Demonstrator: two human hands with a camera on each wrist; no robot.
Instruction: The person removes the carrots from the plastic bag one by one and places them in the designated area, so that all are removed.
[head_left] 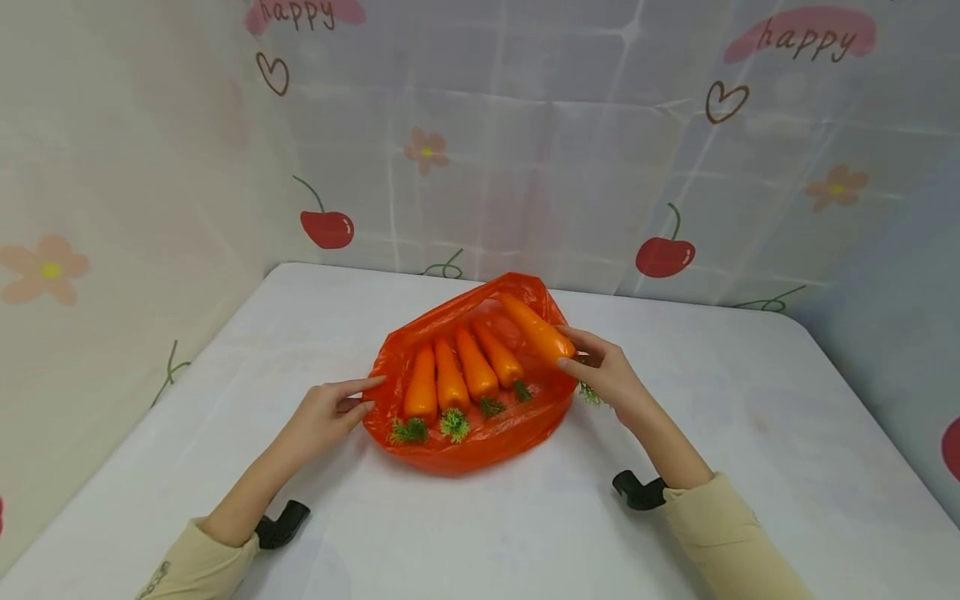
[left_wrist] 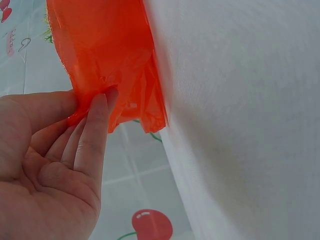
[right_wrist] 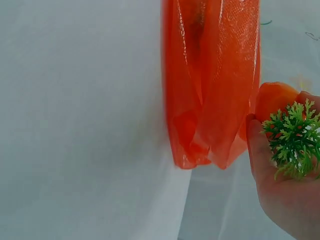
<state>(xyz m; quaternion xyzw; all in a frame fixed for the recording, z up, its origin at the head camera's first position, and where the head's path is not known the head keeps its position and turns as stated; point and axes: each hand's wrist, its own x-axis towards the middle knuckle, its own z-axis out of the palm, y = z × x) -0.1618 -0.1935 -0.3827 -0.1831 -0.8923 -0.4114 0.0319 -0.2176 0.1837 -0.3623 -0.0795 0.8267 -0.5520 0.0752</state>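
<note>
A red plastic bag point(head_left: 465, 457) lies spread open on the white table, with several orange carrots point(head_left: 452, 379) side by side inside it, their green tops toward the person. My left hand point(head_left: 326, 417) pinches the bag's left rim between thumb and fingers, as the left wrist view also shows. At the bag's right side, my right hand point(head_left: 607, 375) grips one more carrot point(head_left: 536, 329) by its thick end. That carrot slants over the bag's opening, tip pointing away to the far left. In the right wrist view its leafy green top point(right_wrist: 294, 137) shows against the palm.
The white table point(head_left: 750, 433) reaches out on both sides of the bag. Behind it hangs a pale curtain point(head_left: 525, 150) printed with cherries, flowers and hearts. Black wrist mounts point(head_left: 282, 525) sit at both wrists, close over the tabletop.
</note>
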